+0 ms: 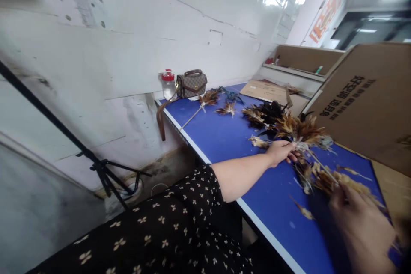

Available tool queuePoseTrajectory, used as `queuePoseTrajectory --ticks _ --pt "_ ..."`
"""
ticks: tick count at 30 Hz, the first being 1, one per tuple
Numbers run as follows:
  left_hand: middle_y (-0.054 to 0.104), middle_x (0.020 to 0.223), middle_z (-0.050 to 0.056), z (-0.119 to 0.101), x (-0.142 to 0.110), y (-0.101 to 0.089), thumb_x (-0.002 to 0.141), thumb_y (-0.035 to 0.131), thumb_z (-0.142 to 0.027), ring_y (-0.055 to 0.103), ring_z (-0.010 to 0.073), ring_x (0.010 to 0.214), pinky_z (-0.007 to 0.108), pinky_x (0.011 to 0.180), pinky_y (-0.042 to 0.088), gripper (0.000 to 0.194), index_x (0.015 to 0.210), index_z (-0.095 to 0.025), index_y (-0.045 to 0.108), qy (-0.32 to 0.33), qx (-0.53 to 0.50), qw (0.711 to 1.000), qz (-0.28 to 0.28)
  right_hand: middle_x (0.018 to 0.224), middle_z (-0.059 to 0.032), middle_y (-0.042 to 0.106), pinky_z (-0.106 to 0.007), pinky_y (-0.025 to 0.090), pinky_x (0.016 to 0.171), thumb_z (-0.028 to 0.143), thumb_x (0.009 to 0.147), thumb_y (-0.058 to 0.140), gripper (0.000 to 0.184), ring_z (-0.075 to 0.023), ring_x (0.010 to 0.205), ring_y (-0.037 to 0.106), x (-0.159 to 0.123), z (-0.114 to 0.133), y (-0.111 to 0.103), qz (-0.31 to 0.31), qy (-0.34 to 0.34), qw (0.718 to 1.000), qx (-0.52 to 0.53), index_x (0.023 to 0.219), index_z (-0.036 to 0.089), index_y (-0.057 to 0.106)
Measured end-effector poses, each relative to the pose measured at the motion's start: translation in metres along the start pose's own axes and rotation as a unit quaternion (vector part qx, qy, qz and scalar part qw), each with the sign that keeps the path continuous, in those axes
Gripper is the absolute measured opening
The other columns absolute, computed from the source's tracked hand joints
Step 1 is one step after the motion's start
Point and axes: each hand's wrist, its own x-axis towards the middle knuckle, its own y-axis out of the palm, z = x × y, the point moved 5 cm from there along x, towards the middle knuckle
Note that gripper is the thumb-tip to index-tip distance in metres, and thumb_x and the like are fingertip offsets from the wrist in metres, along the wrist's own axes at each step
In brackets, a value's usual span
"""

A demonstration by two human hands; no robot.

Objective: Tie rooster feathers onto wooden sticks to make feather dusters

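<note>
Pinching the pale binding (301, 145) of a feather bunch (297, 128): left hand (281, 153), fingers curled narrow. Blurred right hand (362, 218): thumb and fingers closed on a thin stick (321, 165). Bunch sits toward 3 o'clock in view, over the smooth blue table (212, 135); frayed brown plumes fan to 12, straight stick slopes to 4. From the bunch: glossy black feathers (272, 113) at 10, printed cardboard (369, 102) at 2.

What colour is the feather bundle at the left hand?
The feather bundle is golden to dark brown, seen in the head view.
</note>
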Motion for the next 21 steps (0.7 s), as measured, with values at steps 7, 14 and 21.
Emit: queuePoseTrajectory --ticks 7,14,21 --pt "0.076 0.087 0.002 0.002 -0.001 0.001 0.110 0.072 -0.034 0.067 0.0075 0.063 0.018 0.054 0.043 0.027 0.092 -0.014 0.070 0.024 0.008 1.000 0.005 0.089 -0.0118 0.083 -0.034 0.026 0.054 0.055 0.109 0.058 0.052 -0.0203 0.061 0.058 -0.002 0.011 -0.009 -0.026 -0.007 0.999 -0.024 0.115 0.017 0.092" --pt "0.074 0.082 0.000 0.007 -0.002 0.010 0.100 0.086 -0.040 0.064 0.0079 0.058 0.019 0.052 0.041 0.033 0.089 -0.014 0.068 0.048 0.023 0.998 -0.019 0.085 -0.0161 0.079 -0.036 0.027 0.054 0.047 0.107 0.065 0.044 -0.0229 0.061 0.062 -0.004 0.017 -0.009 -0.027 -0.019 0.999 0.027 0.117 0.015 0.093" --pt "0.071 0.076 0.002 0.001 -0.004 0.018 0.116 0.052 -0.035 0.065 0.0128 0.056 0.024 0.057 0.051 0.034 0.087 -0.018 0.060 0.043 -0.003 0.997 -0.068 0.093 -0.0132 0.084 -0.035 0.037 0.056 0.037 0.109 0.065 0.038 -0.0228 0.066 0.069 -0.009 0.048 -0.020 -0.043 -0.100 0.993 0.042 0.120 0.013 0.091"
